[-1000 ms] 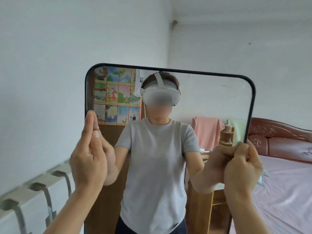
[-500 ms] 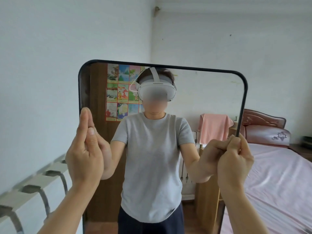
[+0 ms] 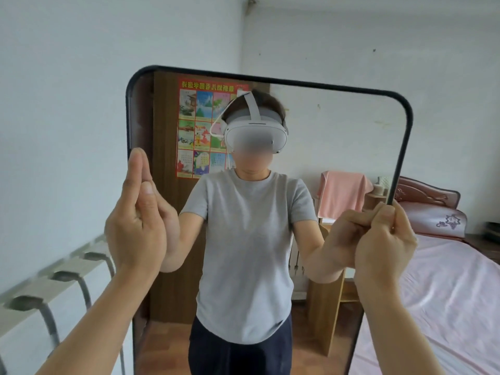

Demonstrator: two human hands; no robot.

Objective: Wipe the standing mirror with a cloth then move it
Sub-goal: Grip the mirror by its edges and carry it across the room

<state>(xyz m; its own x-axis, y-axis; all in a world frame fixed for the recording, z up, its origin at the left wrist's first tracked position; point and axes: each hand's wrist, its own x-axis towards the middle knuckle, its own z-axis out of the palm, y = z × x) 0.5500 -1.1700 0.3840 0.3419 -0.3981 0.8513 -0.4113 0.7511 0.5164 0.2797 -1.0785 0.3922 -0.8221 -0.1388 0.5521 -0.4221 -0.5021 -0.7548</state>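
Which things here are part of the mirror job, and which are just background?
Job:
standing mirror
right hand, grip on its right edge
left hand, flat against its left edge

Lying about:
bed
carved headboard
metal brackets on the left wall

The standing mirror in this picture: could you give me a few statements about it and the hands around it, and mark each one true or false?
1. The right hand grips the right edge of the standing mirror with curled fingers. True.
2. The left hand holds a cloth. False: there is no cloth in it, and its fingers lie straight at the mirror's left edge.
3. The mirror's frame is white. False: it is dark.
4. A bed with a pink sheet stands to the right of the mirror. True.
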